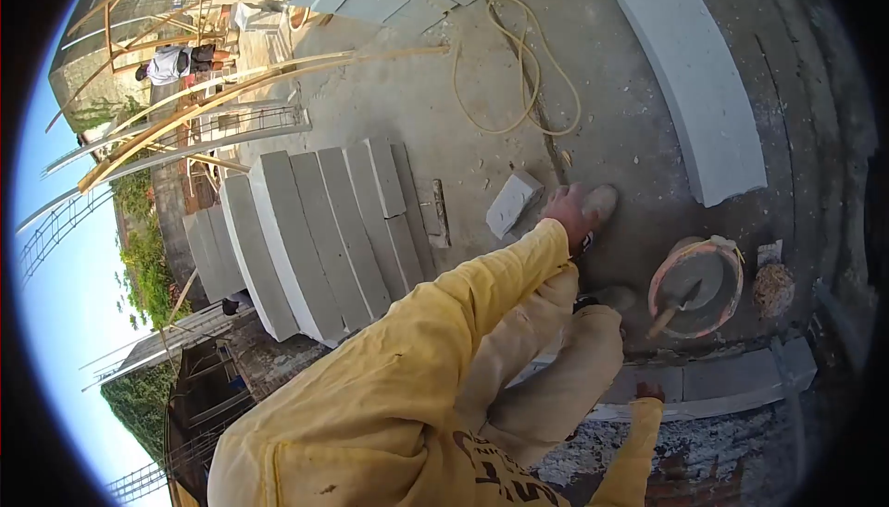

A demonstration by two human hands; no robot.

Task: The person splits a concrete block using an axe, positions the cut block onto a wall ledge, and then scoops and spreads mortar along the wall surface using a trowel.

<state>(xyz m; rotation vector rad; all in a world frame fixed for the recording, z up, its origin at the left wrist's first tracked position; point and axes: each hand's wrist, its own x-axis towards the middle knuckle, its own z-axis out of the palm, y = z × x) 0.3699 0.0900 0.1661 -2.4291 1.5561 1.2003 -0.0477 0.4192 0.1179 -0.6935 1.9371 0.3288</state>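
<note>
My left hand (pixel 569 211), at the end of a long yellow sleeve, is beside a dusty rounded shape (pixel 602 201) that looks like a shoe toe. A small white block piece (pixel 515 203) lies just to its left. Its fingers are partly hidden. My right hand (pixel 650 391) is low in the view, at the top of a row of grey blocks (pixel 732 375); its fingers are dark and indistinct. Above it on the floor stands a round bucket (pixel 656 283) holding grey mix and a trowel (pixel 676 311).
A long white block (pixel 694 90) lies at upper right. Stacked grey blocks (pixel 319 229) stand at left. A pale hose (pixel 576 90) loops over the floor. A rough lump (pixel 772 288) sits beside the bucket. Another person (pixel 171 64) is far off among wooden poles.
</note>
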